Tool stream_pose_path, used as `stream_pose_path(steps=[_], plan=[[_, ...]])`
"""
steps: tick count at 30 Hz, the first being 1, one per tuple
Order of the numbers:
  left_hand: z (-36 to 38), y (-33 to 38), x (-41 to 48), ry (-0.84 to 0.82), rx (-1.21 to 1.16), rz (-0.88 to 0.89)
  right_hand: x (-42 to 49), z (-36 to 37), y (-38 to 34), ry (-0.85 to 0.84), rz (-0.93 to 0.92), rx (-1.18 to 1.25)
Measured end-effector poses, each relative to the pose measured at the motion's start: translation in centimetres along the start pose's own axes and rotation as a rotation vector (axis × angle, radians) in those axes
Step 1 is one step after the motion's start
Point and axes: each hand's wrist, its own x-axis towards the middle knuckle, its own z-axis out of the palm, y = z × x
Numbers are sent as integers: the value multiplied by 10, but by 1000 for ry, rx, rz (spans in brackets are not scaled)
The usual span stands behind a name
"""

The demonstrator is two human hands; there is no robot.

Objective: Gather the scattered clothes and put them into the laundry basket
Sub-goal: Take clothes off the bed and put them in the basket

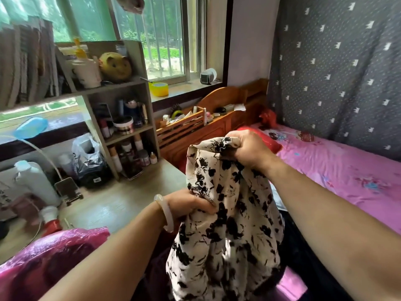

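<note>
One cloth [227, 213] up in the air, between desk [121, 203] and bed [347, 170]; right hand [247, 148] gripping its top, left hand [191, 203] its side; no basket in sight; not in yet.

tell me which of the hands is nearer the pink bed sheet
Right. The right hand grips the top of the black-and-white patterned garment just beside the pink bed sheet; the left hand grips the garment's lower edge, over the desk side.
</note>
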Motion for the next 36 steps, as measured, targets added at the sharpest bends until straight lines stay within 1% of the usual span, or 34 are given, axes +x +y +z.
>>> stream_pose_path(steps=[2, 4, 6, 7, 9, 10, 11, 13, 14, 15, 16, 17, 18, 19, 21, 22, 23, 24, 25, 28, 31, 33, 35, 36], plan=[[5, 0, 2, -29, -124, -20, -2, -1, -8, 7, -11, 27], [10, 1, 3, -113, -313, -44, -5, 1, -15, -22, -21, 111], [16, 6, 5, -194, -505, 40, -6, 7, -20, -94, -10, 176], [19, 8, 7, -210, -583, 91, -5, 11, -18, -159, 17, 157], [22, 15, 12, -207, -699, 158, -3, 15, -7, -306, 113, 7], [22, 18, 15, -188, -745, 200, -3, 16, 3, -353, 172, -49], [21, 19, 18, -168, -777, 257, -6, 15, 15, -330, 239, -58], [21, 23, 25, -106, -815, 353, -16, 13, 46, -130, 398, -9], [21, 24, 30, -71, -836, 372, -22, 10, 62, -38, 480, 17], [19, 20, 35, -20, -861, 370, -31, 8, 80, -26, 586, 48], [19, 18, 38, 14, -872, 349, -41, 6, 92, -99, 715, 112], [21, 17, 42, 36, -896, 329, -51, 4, 104, -227, 826, 183], [23, 17, 44, 53, -904, 310, -62, 2, 114, -379, 905, 230], [24, 14, 47, 67, -918, 300, -71, 3, 126, -523, 946, 275], [28, 15, 55, 102, -940, 282, -88, 9, 145, -766, 911, 414], [31, 17, 59, 127, -949, 283, -94, 14, 152, -848, 869, 497], [32, 15, 64, 153, -960, 287, -100, 20, 153, -876, 837, 586], [34, 16, 66, 178, -968, 295, -103, 25, 149, -852, 807, 686], [36, 17, 70, 185, -981, 305, -103, 31, 146, -786, 770, 810], [42, 19, 78, 178, -1015, 283, -86, 39, 130, -535, 647, 1178], [42, 15, 81, 119, -1006, 226, -61, 35, 112, -486, 543, 1515], [39, 14, 79, 110, -951, 172, -50, 31, 107, -477, 523, 1591], [31, 13, 76, 124, -881, 116, -43, 29, 107, -420, 554, 1565], [23, 11, 75, 159, -830, 82, -40, 25, 108, -384, 574, 1532]])
